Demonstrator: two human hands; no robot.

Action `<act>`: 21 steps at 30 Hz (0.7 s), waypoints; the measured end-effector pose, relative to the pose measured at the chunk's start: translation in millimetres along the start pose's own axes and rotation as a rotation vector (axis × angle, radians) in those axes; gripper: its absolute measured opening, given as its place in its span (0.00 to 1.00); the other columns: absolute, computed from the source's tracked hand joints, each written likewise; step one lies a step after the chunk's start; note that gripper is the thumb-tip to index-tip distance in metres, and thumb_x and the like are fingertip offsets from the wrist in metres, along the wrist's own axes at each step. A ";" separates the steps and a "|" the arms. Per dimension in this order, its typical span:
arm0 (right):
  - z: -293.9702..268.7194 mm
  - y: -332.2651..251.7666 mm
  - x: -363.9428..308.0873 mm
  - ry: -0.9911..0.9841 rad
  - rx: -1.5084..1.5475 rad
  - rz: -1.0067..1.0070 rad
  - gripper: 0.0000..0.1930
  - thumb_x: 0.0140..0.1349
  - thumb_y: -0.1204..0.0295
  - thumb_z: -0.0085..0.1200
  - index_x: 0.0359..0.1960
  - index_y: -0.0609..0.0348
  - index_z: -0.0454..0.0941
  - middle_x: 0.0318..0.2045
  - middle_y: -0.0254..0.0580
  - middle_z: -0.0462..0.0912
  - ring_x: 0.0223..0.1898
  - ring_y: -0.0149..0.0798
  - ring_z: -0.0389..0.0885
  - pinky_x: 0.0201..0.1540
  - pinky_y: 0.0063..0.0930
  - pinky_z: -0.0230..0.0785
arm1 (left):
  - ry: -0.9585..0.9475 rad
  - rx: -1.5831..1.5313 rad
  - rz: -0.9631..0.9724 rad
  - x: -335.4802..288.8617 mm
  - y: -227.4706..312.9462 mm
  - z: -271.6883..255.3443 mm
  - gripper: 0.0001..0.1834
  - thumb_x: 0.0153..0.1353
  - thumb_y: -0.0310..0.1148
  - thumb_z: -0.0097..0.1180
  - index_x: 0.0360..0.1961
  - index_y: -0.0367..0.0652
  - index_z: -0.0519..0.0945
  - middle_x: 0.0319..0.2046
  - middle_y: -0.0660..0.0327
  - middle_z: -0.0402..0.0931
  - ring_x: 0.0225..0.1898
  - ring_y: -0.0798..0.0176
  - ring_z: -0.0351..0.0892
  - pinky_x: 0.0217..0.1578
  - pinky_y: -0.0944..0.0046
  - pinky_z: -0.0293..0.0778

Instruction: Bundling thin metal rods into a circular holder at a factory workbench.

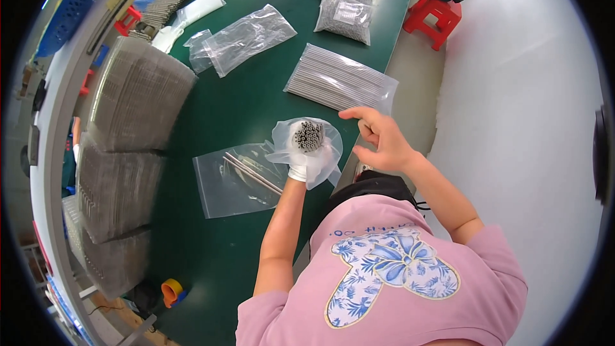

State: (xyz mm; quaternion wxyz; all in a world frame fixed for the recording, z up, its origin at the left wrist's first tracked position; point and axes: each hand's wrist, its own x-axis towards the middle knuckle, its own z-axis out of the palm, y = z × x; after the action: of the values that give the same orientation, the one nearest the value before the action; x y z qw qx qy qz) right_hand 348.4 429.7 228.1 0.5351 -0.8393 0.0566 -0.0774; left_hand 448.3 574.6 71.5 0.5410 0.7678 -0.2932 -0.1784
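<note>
Dozens of thin metal tubes (309,136) point ends-up above the counter (218,115), wrapped in translucent plastic (328,165) and clasped by my gloved left hand (300,165), just left of my right hand (387,144), whose fingers are parted and empty.

The counter (234,106) is dark green. The middle tubes (309,136) are grey. The shirt (291,311) at the bottom is pink, with blue leaves on white. The upper right stool (434,20) is red.
</note>
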 end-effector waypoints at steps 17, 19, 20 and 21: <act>20.0 66.2 57.2 -0.292 -0.051 0.010 0.06 0.56 0.69 0.51 0.33 0.53 0.78 0.25 0.41 0.81 0.30 0.47 0.79 0.33 0.37 0.70 | 0.309 -0.082 0.145 -18.1 51.3 10.4 0.19 0.38 0.25 0.62 0.37 0.41 0.76 0.33 0.56 0.77 0.34 0.53 0.78 0.38 0.63 0.73; 34.0 66.7 54.1 -0.287 -0.005 0.061 0.08 0.55 0.70 0.52 0.36 0.53 0.77 0.24 0.40 0.80 0.29 0.45 0.79 0.33 0.37 0.69 | 0.285 0.028 0.133 -22.0 45.5 4.9 0.20 0.38 0.25 0.64 0.37 0.41 0.76 0.33 0.57 0.76 0.35 0.55 0.77 0.38 0.64 0.73; 36.2 67.2 54.6 -0.306 0.007 0.056 0.08 0.55 0.70 0.52 0.36 0.53 0.77 0.24 0.40 0.80 0.29 0.45 0.79 0.33 0.37 0.69 | 0.240 0.125 0.133 -23.2 41.6 4.6 0.20 0.38 0.25 0.65 0.37 0.40 0.76 0.32 0.57 0.76 0.37 0.56 0.77 0.39 0.65 0.72; 34.9 54.2 57.6 -0.311 -0.049 0.032 0.10 0.54 0.74 0.52 0.39 0.53 0.76 0.19 0.38 0.75 0.23 0.39 0.74 0.29 0.33 0.66 | 0.213 0.082 0.135 -22.4 35.9 5.3 0.20 0.39 0.25 0.65 0.37 0.40 0.75 0.32 0.57 0.75 0.38 0.57 0.75 0.38 0.66 0.71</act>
State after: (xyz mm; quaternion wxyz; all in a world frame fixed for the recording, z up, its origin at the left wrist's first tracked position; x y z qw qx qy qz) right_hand 410.9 427.7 168.4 0.5181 -0.8529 -0.0116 0.0634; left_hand 418.8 576.5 102.2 0.5478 0.7824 -0.2924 -0.0469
